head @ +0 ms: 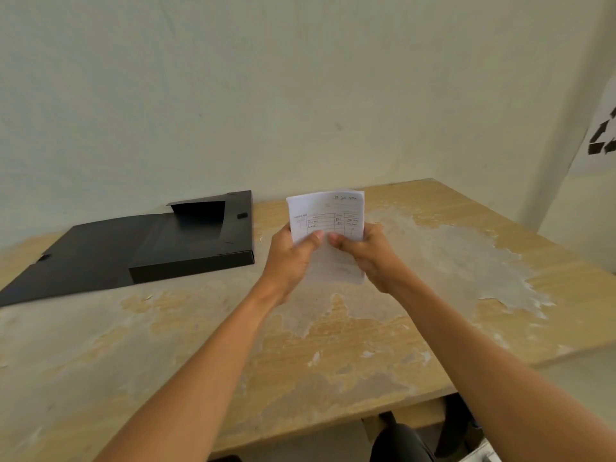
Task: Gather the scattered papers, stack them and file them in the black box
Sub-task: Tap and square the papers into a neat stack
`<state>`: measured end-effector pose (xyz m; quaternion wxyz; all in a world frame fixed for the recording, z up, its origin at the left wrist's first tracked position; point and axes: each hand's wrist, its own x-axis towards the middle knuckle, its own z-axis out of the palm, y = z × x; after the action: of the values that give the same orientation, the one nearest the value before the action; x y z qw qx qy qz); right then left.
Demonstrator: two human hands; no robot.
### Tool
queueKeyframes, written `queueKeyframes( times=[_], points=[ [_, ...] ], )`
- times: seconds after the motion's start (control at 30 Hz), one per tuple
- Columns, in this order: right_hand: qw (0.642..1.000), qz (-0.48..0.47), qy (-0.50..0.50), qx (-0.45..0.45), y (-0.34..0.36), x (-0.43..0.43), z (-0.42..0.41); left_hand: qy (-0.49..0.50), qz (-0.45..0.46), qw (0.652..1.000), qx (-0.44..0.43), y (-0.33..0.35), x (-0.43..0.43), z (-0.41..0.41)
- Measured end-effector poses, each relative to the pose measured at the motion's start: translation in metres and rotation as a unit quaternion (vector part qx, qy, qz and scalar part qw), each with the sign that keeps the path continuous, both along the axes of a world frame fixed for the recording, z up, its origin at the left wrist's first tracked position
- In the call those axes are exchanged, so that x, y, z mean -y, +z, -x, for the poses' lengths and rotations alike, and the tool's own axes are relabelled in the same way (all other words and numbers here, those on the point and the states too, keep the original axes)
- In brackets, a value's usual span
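I hold a small stack of papers upright in front of me, above the middle of a worn wooden desk. My left hand grips the stack's left edge and my right hand grips its right edge, both thumbs pressed on the front sheet near the centre. The top sheet is a white form with a printed table and some handwriting; the words are too small to read.

The black box lies open on the desk to my left, near the wall, well apart from the papers. Its lid is folded out flat toward the left, and the tray part looks empty as far as I can see.

No loose sheets show anywhere on the desk, so the gathering appears finished. The sheets in my hands look roughly lined up, so the stacking seems done or nearly so. What remains, by my reckoning, is to carry the stack left, lay it inside the box, and perhaps close the lid.
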<state>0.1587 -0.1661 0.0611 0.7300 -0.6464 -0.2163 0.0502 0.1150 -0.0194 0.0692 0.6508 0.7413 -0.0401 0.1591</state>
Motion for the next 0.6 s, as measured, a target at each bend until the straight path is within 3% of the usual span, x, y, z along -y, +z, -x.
queueKeyframes(
  times=[0.1, 0.37, 0.6],
  points=[
    [0.999, -0.047, -0.026, -0.001, -0.01, -0.007, 0.004, 0.049, 0.003, 0.998, 0.04, -0.007, 0.009, -0.002],
    [0.995, -0.075, -0.045, -0.051, -0.04, -0.014, 0.011, 0.045, 0.05, 0.998, 0.002, -0.037, 0.009, 0.002],
    [0.996, -0.057, -0.045, -0.05, -0.043, -0.013, 0.008, 0.024, 0.005, 1.0, -0.011, -0.046, 0.0, -0.002]
  ],
)
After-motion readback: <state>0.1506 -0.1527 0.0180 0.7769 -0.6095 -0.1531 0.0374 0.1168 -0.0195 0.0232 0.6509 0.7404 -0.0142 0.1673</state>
